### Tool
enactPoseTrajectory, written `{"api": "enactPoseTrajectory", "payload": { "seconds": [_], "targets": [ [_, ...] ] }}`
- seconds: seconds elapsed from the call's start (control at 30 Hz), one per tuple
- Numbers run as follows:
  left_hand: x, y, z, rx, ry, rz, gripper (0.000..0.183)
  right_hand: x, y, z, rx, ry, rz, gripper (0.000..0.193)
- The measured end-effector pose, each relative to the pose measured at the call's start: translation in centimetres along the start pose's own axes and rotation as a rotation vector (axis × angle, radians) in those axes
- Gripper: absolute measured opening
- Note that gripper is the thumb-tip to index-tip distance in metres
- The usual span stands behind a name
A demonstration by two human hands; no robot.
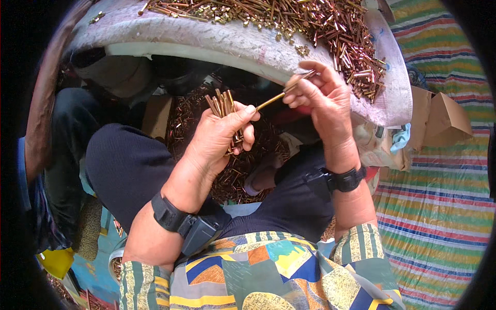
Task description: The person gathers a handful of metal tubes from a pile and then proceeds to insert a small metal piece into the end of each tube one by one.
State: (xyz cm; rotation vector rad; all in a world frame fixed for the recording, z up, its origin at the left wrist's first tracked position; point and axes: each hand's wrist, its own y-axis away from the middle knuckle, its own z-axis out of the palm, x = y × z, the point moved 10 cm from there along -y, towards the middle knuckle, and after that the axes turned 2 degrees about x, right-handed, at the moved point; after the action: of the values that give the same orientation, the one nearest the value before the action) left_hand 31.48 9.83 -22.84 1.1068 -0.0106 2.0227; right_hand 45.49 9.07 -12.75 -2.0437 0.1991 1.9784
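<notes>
My left hand (217,134) is closed around a bundle of thin copper-coloured metal rods (221,103), which stand up above the fist. A single brass-coloured rod (269,101) reaches from the left thumb and forefinger up to the fingers of my right hand (323,93). The right fingers pinch its far end, slightly smeared by motion. Both hands are raised over my lap, just on the near side of a pale cloth-covered work surface (232,44). A large heap of similar rods (330,26) lies on that surface, with small gold-coloured pieces (222,13) along its near edge.
Many more rods (227,181) lie below, between my legs. At the right are an open cardboard box (447,121), a light blue cloth (400,138) and a striped sheet (439,206) over the floor. Another person's arm (41,124) and dark-trousered leg (72,124) are at the left.
</notes>
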Motion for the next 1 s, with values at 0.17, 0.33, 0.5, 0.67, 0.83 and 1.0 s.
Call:
{"api": "enactPoseTrajectory", "payload": {
  "seconds": [0.17,0.33,0.5,0.67,0.83,1.0],
  "targets": [
    [0.3,0.1,-0.1,0.013,0.011,0.016,0.018,1.0,0.5,-0.5,0.005,-0.073,0.048,0.02],
    [0.9,0.1,-0.6,0.043,0.042,0.068,0.019,0.9,0.9,-1.2,-0.083,-0.084,0.1,0.018],
    [1.3,0.2,-0.2,-0.018,-0.102,0.103,0.018,1.2,2.1,2.6,-0.327,0.22,0.189,0.015],
    [1.9,0.1,-0.6,0.041,-0.08,0.127,0.018,-0.7,1.2,-0.7,-0.103,0.11,0.051,0.013],
    [1.5,0.0,-0.4,0.012,-0.069,0.102,0.019,-0.2,1.0,-0.8,-0.069,0.116,0.054,0.013],
    [1.9,0.1,0.0,0.001,-0.099,0.112,0.019,0.2,0.7,-0.6,-0.05,0.083,0.036,0.015]
  ]
}}
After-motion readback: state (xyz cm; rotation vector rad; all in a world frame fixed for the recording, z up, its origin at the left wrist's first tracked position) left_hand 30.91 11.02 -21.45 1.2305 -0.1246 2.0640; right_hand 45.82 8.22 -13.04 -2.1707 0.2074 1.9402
